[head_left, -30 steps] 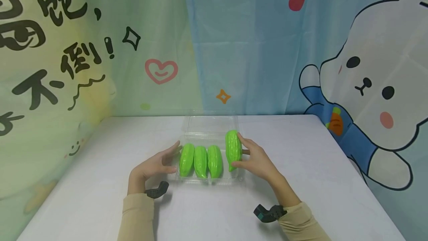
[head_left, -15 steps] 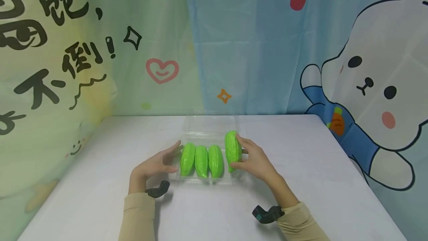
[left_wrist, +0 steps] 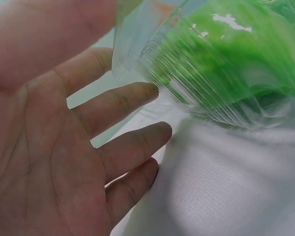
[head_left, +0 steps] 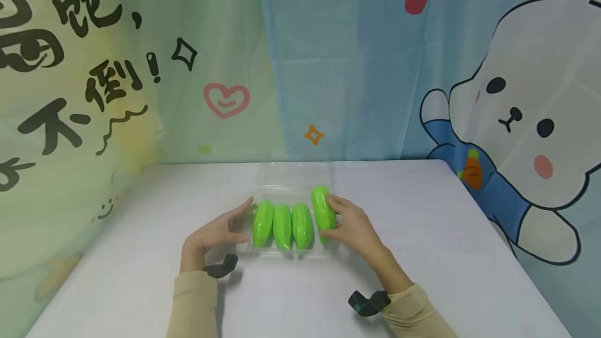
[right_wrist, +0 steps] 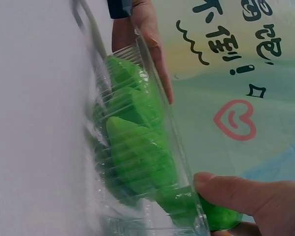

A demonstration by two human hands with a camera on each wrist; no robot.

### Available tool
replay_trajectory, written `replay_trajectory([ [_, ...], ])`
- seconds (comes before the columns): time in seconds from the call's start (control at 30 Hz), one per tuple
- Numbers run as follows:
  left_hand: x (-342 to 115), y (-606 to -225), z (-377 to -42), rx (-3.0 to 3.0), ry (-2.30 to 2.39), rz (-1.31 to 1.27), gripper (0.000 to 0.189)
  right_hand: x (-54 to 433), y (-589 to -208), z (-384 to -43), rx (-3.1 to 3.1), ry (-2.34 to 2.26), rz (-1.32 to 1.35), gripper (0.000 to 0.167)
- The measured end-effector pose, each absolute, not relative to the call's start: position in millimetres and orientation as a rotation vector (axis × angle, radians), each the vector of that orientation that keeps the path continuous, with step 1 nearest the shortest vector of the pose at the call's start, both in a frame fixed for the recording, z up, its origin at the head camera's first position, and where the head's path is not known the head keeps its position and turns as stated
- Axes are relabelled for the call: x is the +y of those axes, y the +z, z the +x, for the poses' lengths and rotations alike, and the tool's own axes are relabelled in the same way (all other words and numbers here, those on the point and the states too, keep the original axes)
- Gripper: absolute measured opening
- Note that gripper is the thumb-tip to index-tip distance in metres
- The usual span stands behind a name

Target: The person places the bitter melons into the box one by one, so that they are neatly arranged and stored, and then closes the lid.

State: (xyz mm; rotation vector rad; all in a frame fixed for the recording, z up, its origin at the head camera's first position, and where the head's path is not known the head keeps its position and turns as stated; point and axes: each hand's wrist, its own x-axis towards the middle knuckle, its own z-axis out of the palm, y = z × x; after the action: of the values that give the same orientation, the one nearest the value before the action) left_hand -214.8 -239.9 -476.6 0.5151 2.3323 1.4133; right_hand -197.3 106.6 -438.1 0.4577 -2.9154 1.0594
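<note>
My right hand (head_left: pixel 354 226) pinches a bright green, ridged bitter melon (head_left: pixel 323 207) between thumb and fingers, at the right end of a clear plastic clamshell box (head_left: pixel 277 254). In the right wrist view its lower end shows behind the clear wall, below my thumb (right_wrist: pixel 250 196). Three similar bitter melons lie side by side in the box: a left one (head_left: pixel 263 223), a middle one (head_left: pixel 283 226) and a right one (head_left: pixel 302 226). My left hand (head_left: pixel 220 231) stands at the box's left side, fingers extended and spread, with fingertips right at the ribbed plastic in the left wrist view.
The box's clear lid (head_left: pixel 296 173) is folded back behind it. A white table (head_left: pixel 291 301) carries everything, its far edge meeting a printed curtain (head_left: pixel 328 67). A dark camera sits on the left wrist (head_left: pixel 220 266) and another on the right wrist (head_left: pixel 370 304).
The right hand has moved slightly left with its bitter melon, bringing it closer to the row of three and lower into the box. The left hand stays where it was.
</note>
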Motion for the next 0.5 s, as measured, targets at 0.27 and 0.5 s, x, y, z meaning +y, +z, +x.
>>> replay_trajectory([
  [0.27, -240.1, -475.8, -215.8, 2.338, 1.410, 0.517, 0.099, 102.3, -438.9, -197.9, -2.943, 0.980, 0.418, 0.090],
  [0.5, -238.8, -474.8, -214.5, 2.339, 1.406, 0.509, 0.100, 102.8, -442.0, -197.9, -2.938, 0.980, 0.416, 0.088],
])
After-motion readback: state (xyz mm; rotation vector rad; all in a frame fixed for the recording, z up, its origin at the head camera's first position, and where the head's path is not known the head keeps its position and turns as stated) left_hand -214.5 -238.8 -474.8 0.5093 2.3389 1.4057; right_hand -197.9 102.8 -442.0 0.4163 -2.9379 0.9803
